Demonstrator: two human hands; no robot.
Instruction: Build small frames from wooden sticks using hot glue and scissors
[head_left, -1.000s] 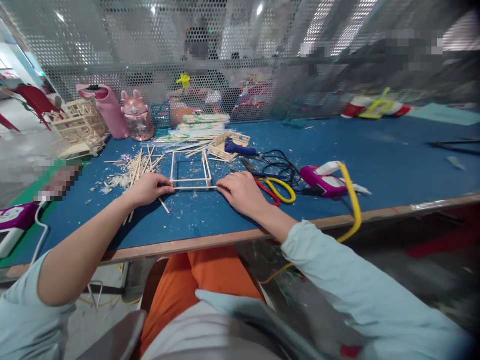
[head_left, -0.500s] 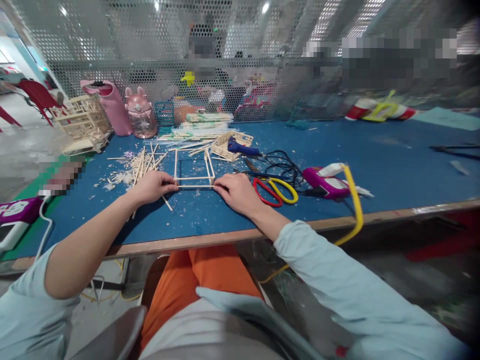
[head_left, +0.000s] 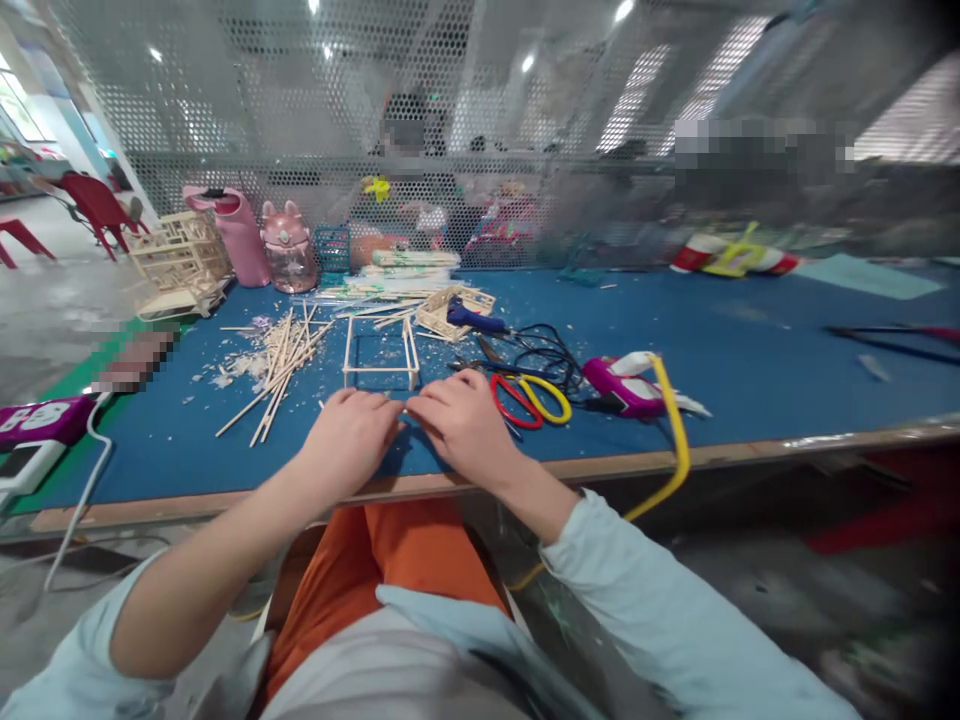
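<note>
My left hand [head_left: 351,435] and my right hand [head_left: 469,430] meet near the table's front edge. Both have their fingers pinched together, fingertip to fingertip. Whatever lies between them is hidden or too thin to make out. Just beyond my hands, a box-shaped frame of thin wooden sticks [head_left: 381,370] stands on the blue table, touched by neither hand. To its left is a loose heap of wooden sticks [head_left: 281,365]. Scissors [head_left: 517,402] with one red and one yellow handle loop lie beside my right hand. A blue glue gun [head_left: 476,317] rests behind them on a small stick-built piece [head_left: 431,318].
Pale scraps [head_left: 232,370] litter the blue tabletop [head_left: 712,370]. A purple power strip [head_left: 626,388] with a yellow cable sits at right. Behind stand a pink bottle [head_left: 244,240], a clear pink cup [head_left: 289,255] and a larger stick model [head_left: 180,260]. Perforated metal panels close off the back.
My hands have drawn back from the stick frame toward the table edge and come together. Earlier they were apart, at the two ends of a thin stick by the frame's front. The view has shifted slightly.
</note>
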